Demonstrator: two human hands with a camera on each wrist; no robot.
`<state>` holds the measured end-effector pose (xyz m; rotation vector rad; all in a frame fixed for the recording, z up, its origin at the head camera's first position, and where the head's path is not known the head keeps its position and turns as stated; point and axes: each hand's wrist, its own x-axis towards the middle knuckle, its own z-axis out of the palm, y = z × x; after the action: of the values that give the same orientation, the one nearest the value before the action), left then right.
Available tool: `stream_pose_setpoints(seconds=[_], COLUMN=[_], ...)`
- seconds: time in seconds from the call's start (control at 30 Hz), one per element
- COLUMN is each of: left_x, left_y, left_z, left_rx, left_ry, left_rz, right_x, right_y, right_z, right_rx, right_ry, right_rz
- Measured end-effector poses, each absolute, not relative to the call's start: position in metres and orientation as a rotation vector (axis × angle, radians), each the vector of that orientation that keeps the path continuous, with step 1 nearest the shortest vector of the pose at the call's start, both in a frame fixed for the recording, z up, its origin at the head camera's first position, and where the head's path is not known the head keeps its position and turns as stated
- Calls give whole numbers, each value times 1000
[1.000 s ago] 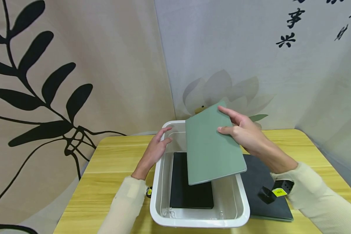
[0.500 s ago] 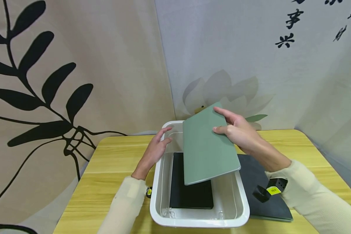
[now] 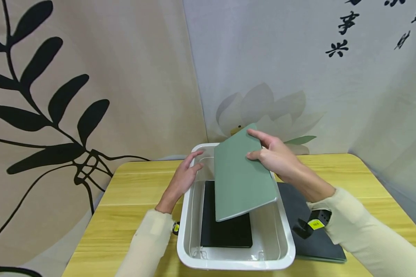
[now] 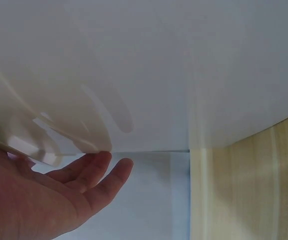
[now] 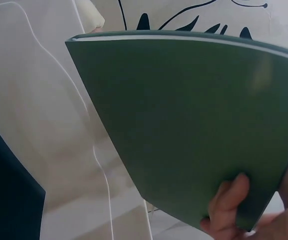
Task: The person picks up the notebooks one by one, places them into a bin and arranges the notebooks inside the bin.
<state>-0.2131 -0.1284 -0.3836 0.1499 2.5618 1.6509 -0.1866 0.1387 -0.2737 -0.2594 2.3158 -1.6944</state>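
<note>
A sage-green notebook (image 3: 242, 177) hangs tilted over a white plastic bin (image 3: 235, 264). My right hand (image 3: 277, 156) pinches its right edge, thumb and index finger on the upper face. From below, in the right wrist view, curled fingers (image 5: 226, 205) press the notebook's underside (image 5: 183, 115). My left hand (image 3: 185, 177) grips the bin's left rim, thumb toward the inside; the left wrist view has its fingers (image 4: 104, 187) outside against the bin wall (image 4: 134, 65). Inside the bin a black notebook (image 3: 225, 234) lies flat, partly hidden by the green one.
Right of the bin, a dark grey notebook (image 3: 315, 234) lies on the wooden table (image 3: 138, 192), partly under my right forearm; a greenish edge shows along its bottom. A patterned cloth (image 3: 152, 77) hangs behind the table.
My right hand has carried the green notebook a little left and slightly down over the bin. The left hand has stayed on the rim.
</note>
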Motion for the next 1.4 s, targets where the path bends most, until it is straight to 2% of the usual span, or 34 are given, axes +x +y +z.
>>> stream_pose_setpoints(seconds=[0.83, 1.4], left_x=[-214, -214], left_y=[-130, -130], left_z=[-384, -383], left_rx=[156, 128], left_ry=[2562, 2543], left_rz=[1656, 1657], right_x=[-195, -195], right_y=[103, 88], right_z=[-288, -304], right_rx=[-137, -188], right_ry=[2443, 2473], right_rz=[-1539, -1511])
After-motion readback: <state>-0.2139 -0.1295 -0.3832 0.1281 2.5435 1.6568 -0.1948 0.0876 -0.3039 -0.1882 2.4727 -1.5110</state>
